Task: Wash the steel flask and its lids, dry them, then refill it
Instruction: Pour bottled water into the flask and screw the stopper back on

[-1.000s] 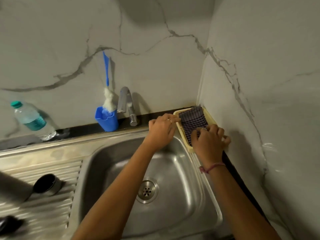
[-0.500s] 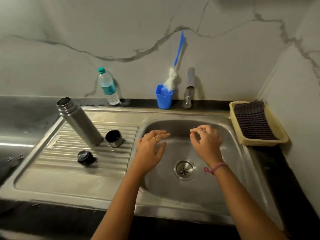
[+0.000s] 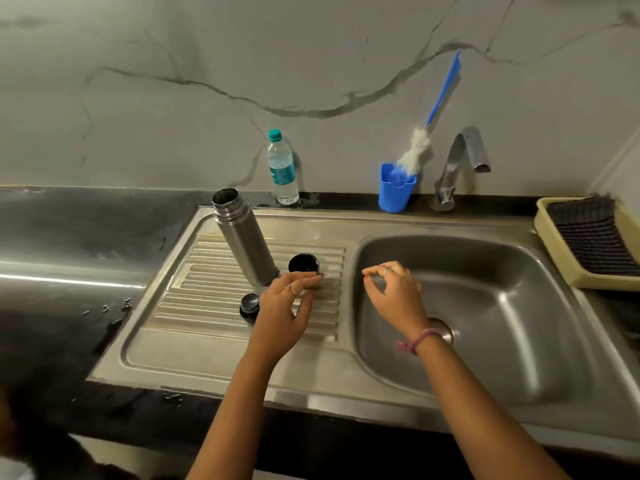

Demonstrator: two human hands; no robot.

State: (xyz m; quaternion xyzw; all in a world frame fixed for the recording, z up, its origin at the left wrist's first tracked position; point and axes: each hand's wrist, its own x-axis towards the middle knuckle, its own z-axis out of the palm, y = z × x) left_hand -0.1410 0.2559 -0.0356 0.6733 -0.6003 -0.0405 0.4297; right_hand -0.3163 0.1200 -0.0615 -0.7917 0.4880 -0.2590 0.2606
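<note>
Head view over a steel sink; the left hand (image 3: 282, 308) partly hides the steel cup-shaped lid with dark inside (image 3: 303, 263), fingers reaching its near rim, grip unclear; the small black stopper lid (image 3: 249, 307) lies just left of that hand; the open cylindrical steel flask (image 3: 243, 237) stands upright behind; the right hand (image 3: 394, 292) hovers over the basin, fingers loosely curled, empty.

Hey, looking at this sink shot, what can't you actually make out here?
All in the head view:
- Cup lid: lower part hidden behind the left hand; whether the fingers touch it is unclear.
- Sink drain: mostly covered by the right wrist.
- Water bottle label: too small to read.
- Cloth tray: cut off by the right edge.
- Steel flask interior: too dark to see.
</note>
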